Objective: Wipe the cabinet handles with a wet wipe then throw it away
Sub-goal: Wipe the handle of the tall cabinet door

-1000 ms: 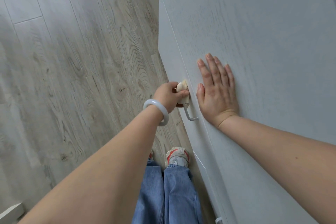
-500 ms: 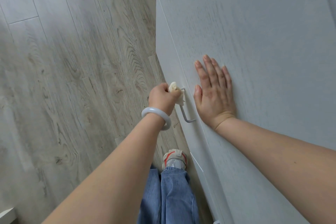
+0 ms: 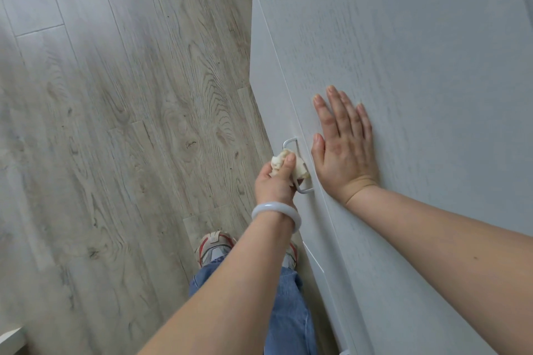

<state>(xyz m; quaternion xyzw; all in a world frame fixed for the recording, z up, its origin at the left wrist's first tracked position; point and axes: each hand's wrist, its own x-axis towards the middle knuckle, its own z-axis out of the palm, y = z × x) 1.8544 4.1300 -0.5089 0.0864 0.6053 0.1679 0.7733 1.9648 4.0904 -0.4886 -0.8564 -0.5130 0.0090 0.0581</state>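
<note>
One pale cabinet (image 3: pixel 403 66) bears the flat, spread right hand (image 3: pixel 346 150) beside its stiff metal handle (image 3: pixel 295 158), round whose bar the left hand (image 3: pixel 275 181) pinches the soft, limp, light wet wipe (image 3: pixel 278 163), best kept bunched.

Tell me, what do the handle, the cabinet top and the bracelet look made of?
The handle looks like thin bent metal with a pale, slightly shiny finish. The cabinet top seems matt whitish wood-grain laminate or painted board. The bracelet is smooth, milky and glossy, perhaps jade or glass.
</note>
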